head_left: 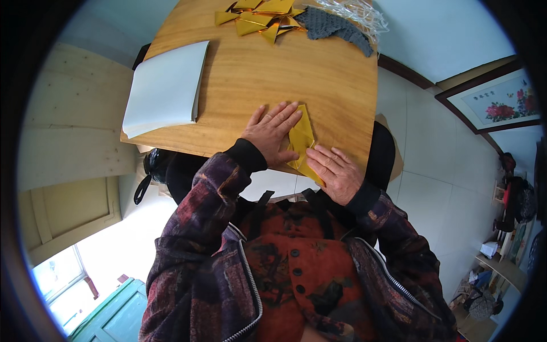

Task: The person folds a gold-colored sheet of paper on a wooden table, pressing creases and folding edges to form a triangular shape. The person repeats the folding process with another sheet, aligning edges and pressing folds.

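Note:
A sheet of shiny gold paper (pixel 301 130), folded into a long pointed shape, lies at the near edge of the wooden table (pixel 245 74). My left hand (pixel 269 131) rests flat on its left side, fingers stretched toward its upper end. On the lower right part of the paper, my right hand (pixel 337 175) presses down with its fingers extended and close together. Both palms face the tabletop. Parts of the paper are hidden under the fingers, and its lowest tip reaches past the table edge.
Several folded gold paper pieces (pixel 254 21) are heaped at the far side. Beside them lie a grey textured cloth (pixel 336 28) and crumpled clear plastic (pixel 360 16). At the left sits a stack of white sheets (pixel 165 88). A black bag (pixel 155 165) hangs below the table's left corner.

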A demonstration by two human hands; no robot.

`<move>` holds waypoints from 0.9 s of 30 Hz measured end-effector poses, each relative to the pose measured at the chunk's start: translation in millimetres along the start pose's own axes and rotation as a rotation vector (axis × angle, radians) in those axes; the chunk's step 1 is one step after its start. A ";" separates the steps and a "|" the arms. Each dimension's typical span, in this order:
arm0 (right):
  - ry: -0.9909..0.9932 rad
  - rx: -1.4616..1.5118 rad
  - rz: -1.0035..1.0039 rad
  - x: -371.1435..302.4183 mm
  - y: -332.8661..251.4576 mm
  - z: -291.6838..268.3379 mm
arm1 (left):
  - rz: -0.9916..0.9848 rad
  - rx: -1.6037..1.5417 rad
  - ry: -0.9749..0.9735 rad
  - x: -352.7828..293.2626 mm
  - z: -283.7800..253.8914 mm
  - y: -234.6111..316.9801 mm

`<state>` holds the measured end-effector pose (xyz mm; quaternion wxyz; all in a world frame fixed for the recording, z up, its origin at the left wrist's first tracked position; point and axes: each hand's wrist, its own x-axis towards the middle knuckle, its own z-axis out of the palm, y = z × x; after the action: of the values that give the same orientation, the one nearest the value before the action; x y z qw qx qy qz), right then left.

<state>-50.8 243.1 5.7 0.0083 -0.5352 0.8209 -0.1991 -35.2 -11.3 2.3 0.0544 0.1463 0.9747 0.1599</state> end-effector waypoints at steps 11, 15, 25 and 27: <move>0.110 -0.031 -0.053 10.2 1.5 -5.8 | 0.032 -0.010 -0.020 -1.4 -5.5 -0.9; 0.097 -0.092 -0.081 14.4 0.9 -9.9 | 0.035 -0.015 -0.018 -1.8 -4.0 -3.0; 0.114 -0.019 -0.048 19.2 -1.5 -13.1 | -0.085 -0.067 0.075 1.0 5.3 6.2; 0.139 0.068 -0.026 22.7 -0.9 -14.6 | -0.070 -0.093 0.067 0.5 1.7 6.5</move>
<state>-63.0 227.4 24.1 -0.0329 -0.5301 0.8053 -0.2636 -33.7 -4.8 2.8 0.0338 0.1038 0.9721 0.2076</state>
